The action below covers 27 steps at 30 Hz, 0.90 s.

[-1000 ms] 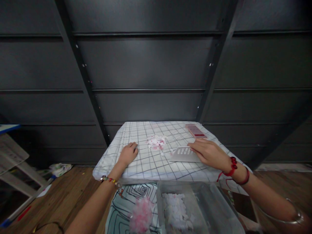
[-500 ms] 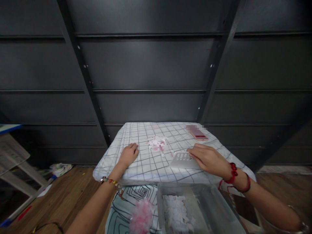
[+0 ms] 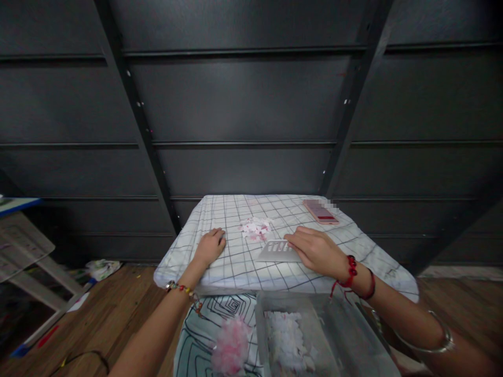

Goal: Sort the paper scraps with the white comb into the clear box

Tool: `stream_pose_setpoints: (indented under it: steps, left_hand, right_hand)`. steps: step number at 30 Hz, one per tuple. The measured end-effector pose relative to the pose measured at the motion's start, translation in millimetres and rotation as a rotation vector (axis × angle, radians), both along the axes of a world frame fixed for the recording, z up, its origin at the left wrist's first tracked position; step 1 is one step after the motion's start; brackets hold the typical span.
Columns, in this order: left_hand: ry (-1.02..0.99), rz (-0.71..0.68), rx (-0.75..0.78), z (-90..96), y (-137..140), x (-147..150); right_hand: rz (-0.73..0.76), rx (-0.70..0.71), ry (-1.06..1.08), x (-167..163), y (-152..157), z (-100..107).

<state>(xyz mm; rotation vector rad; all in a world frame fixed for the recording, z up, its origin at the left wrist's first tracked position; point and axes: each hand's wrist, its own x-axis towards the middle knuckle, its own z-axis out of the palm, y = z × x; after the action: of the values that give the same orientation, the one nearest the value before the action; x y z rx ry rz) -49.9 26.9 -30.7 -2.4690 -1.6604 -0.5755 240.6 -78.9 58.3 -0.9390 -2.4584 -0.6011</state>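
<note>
My right hand [image 3: 314, 247] grips a flat white plastic piece with a row of slots [image 3: 277, 251], its long edge low against the checked cloth [image 3: 231, 264]. Just beyond it lies a small heap of white and pink scraps [image 3: 256, 228]. To the left of that heap, my left hand [image 3: 210, 246] rests on the cloth with its fingers stretched out and nothing held. Below the table edge, a grey translucent bin [image 3: 328, 335] has a pile of white paper-like pieces [image 3: 286, 335] inside.
A phone [image 3: 320, 211] lies at the back right of the table. A fluffy pink bundle [image 3: 231, 345] sits on patterned teal fabric [image 3: 196, 337] left of the bin. Dark panels [image 3: 243, 115] rise behind the table. At far left stands a white side stand [image 3: 27, 246].
My right hand has moved left with the slotted white piece, bringing it closer to the scraps. The left hand stays in place on the cloth. The view has shifted slightly.
</note>
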Motion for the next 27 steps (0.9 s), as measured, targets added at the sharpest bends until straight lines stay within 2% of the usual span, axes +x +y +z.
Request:
stream_pose_setpoints:
  steps: [7,13,24,27]
  left_hand:
    - [-0.003,0.017,-0.008,1.1,-2.1,0.6]
    - [0.004,0.016,0.001,-1.7,-0.7,-0.4]
    - [0.007,0.023,-0.012,-1.5,0.5,0.1]
    - [0.003,0.023,-0.011,-1.1,0.1,0.5]
  right_hand:
    - [0.079,-0.046,0.006,-8.7,0.5,-5.5]
    - [0.160,-0.054,0.016,-14.7,-4.7,0.1]
    - [0.200,0.037,-0.031,-28.8,-17.0,5.8]
    - [0.162,0.083,-0.028,-24.5,-13.2,9.9]
